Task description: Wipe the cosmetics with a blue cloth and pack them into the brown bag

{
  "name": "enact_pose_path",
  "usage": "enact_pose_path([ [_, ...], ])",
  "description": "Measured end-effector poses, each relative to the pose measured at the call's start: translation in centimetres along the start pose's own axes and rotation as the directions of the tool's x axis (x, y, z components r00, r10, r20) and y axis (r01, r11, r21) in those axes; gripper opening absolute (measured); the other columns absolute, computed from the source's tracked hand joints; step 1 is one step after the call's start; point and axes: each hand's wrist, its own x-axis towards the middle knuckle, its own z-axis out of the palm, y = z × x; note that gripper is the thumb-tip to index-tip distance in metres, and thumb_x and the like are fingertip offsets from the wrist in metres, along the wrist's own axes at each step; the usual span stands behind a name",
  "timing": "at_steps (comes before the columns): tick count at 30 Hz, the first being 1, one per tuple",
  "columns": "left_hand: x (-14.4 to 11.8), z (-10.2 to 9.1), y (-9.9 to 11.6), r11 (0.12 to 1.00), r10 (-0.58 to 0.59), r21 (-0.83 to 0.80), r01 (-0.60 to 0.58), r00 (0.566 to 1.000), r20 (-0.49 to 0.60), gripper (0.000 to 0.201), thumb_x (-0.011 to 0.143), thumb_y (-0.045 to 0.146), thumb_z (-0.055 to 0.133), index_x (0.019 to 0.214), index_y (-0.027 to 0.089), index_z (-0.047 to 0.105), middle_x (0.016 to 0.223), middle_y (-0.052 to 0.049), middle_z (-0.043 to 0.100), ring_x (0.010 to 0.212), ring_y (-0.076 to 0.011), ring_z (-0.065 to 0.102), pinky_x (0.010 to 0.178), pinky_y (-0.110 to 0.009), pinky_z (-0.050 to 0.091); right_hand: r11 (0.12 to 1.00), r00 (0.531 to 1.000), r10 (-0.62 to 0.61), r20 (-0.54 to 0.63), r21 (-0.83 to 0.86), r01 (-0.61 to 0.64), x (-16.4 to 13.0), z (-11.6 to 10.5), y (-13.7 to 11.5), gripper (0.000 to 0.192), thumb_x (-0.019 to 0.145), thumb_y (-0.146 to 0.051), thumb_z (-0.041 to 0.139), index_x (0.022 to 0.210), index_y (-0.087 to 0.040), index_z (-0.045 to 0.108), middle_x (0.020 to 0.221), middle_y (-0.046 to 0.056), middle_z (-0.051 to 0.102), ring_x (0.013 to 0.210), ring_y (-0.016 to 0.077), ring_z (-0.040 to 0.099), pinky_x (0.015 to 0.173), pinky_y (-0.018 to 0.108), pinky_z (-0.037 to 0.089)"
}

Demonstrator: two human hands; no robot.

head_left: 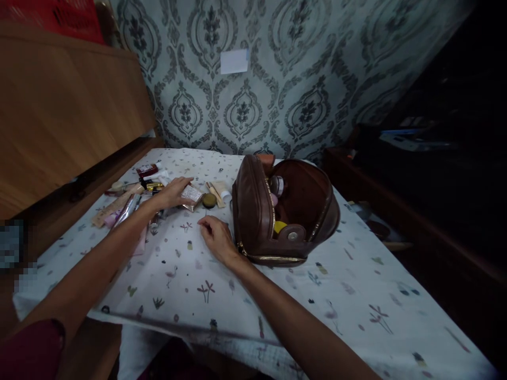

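My left hand point(174, 193) has its fingers and thumb around the edge of a flat, square, glittery silver case point(192, 194). Right of that case lies a small round container with an olive-gold lid point(209, 200). My right hand point(217, 238) rests nearer me on the cloth, its fingers curled in, and I see nothing in them. Close beside it stands a brown leather bag point(253, 211), unzipped and gaping to the right. Inside the bag are a jar with a pale lid point(277, 185) and something yellow point(279, 227).
Several cosmetic tubes and a silver tube point(130, 208) lie heaped at the left, with a dark red box point(147, 170) behind. A beige tube point(214, 193) lies beyond the round container. A wooden cabinet point(71, 105) borders the left; a patterned wall point(245, 113) stands behind the table.
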Motion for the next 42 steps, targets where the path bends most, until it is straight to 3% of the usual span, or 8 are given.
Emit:
enact_pose_path([
  [9,-6.3,-2.4,4.7,0.928,0.038,-0.362,-0.089,0.988,-0.146,0.033,0.084,0.046,0.062,0.106,0.021,0.057,0.101,-0.003,0.062,0.091,-0.0214,0.060,0.085,-0.033,0.049,0.995,0.995,0.057,-0.083,0.080,-0.050,0.1,0.5,0.3,0.054,0.085,-0.027,0.059,0.135,-0.012,0.046,0.122,0.016,0.057,0.100,0.0221,0.060,0.085,0.036,0.051],
  [16,-8.2,-1.5,6.0,0.772,0.057,-0.635,-0.045,0.998,-0.001,0.037,0.084,0.054,0.063,0.099,0.020,0.058,0.095,-0.003,0.064,0.086,-0.0203,0.063,0.076,-0.030,0.051,0.987,0.997,0.044,0.055,0.149,-0.052,0.1,-0.3,-0.9,0.014,0.083,-0.030,0.065,0.087,-0.018,0.060,0.085,0.001,0.065,0.076,0.0156,0.057,0.070,0.026,0.043],
  [20,-5.5,-1.2,4.3,0.928,-0.065,-0.371,-0.021,0.974,-0.218,0.036,0.094,0.049,0.046,0.108,0.019,0.061,0.110,-0.009,0.065,0.105,-0.0254,0.062,0.093,-0.039,0.050,0.974,0.995,0.076,0.069,0.208,-0.088,0.1,-0.4,-1.2,0.016,0.081,-0.030,0.067,0.077,-0.018,0.057,0.076,-0.002,0.062,0.070,0.0130,0.053,0.066,0.024,0.039],
  [23,-3.1,-0.1,2.9,0.987,-0.116,-0.146,0.071,0.938,-0.327,0.032,0.088,0.033,0.053,0.114,0.016,0.060,0.129,-0.016,0.059,0.129,-0.0333,0.048,0.111,-0.053,0.035,0.970,0.994,0.079,0.072,0.226,-0.094,0.1,-0.4,-1.2,0.016,0.080,-0.030,0.067,0.077,-0.018,0.057,0.075,-0.002,0.061,0.069,0.0124,0.052,0.065,0.024,0.038],
  [28,-1.6,1.8,1.6,0.983,-0.149,-0.150,0.110,0.947,-0.286,0.017,0.072,0.014,0.058,0.088,0.018,0.061,0.119,-0.019,0.064,0.134,-0.0387,0.045,0.114,-0.060,0.028,0.970,0.995,0.084,0.059,0.226,-0.095,0.0,-0.5,-1.3,0.015,0.080,-0.030,0.066,0.076,-0.018,0.056,0.076,-0.002,0.061,0.069,0.0127,0.052,0.065,0.024,0.037],
  [34,-2.8,-0.2,1.5,0.947,-0.126,-0.322,0.020,0.941,-0.313,0.007,0.079,0.028,0.049,0.080,0.022,0.051,0.115,-0.012,0.069,0.108,-0.0281,0.063,0.098,-0.046,0.049,0.974,0.993,0.113,0.028,0.197,-0.116,-0.1,-0.7,-1.1,0.017,0.081,-0.034,0.064,0.081,-0.018,0.057,0.079,0.000,0.061,0.071,0.0140,0.053,0.065,0.024,0.037],
  [37,-3.5,-1.4,2.5,0.847,-0.139,-0.529,-0.050,0.940,-0.311,0.013,0.078,0.029,0.049,0.069,0.022,0.042,0.117,-0.009,0.070,0.106,-0.0239,0.065,0.086,-0.035,0.054,0.975,0.991,0.134,0.016,0.177,-0.135,-0.1,-0.8,-1.1,0.018,0.082,-0.035,0.062,0.081,-0.019,0.055,0.077,0.000,0.061,0.070,0.0143,0.053,0.064,0.024,0.037],
  [42,-4.2,-2.0,5.0,0.515,-0.201,-0.853,-0.085,0.956,-0.216,0.013,0.068,0.025,0.060,0.065,0.020,0.048,0.069,0.001,0.062,0.063,-0.0150,0.061,0.057,-0.025,0.048,0.971,0.990,0.135,0.028,0.195,-0.138,-0.1,-0.7,-1.1,0.021,0.083,-0.039,0.060,0.082,-0.019,0.054,0.078,0.000,0.061,0.069,0.0145,0.053,0.065,0.025,0.039],
])
